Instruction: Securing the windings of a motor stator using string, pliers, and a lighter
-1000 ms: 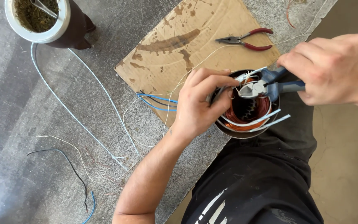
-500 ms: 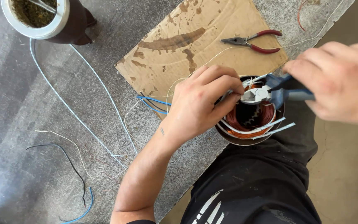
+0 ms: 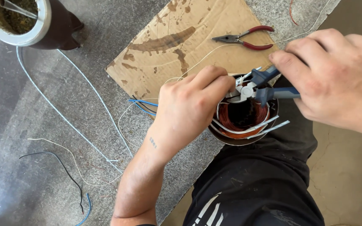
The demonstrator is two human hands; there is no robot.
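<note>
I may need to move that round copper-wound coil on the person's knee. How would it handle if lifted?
The copper-wound coil probably feels heavy for its size, given its dense windings. Being round, perched on the knee, it might roll or tip. Its white strips look thin, likely bendable.

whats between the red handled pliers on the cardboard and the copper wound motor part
In the head view, the blue-handled pliers in the right hand lie between the red-handled pliers and the copper winding; a thin white wire also crosses the cardboard there.
</note>
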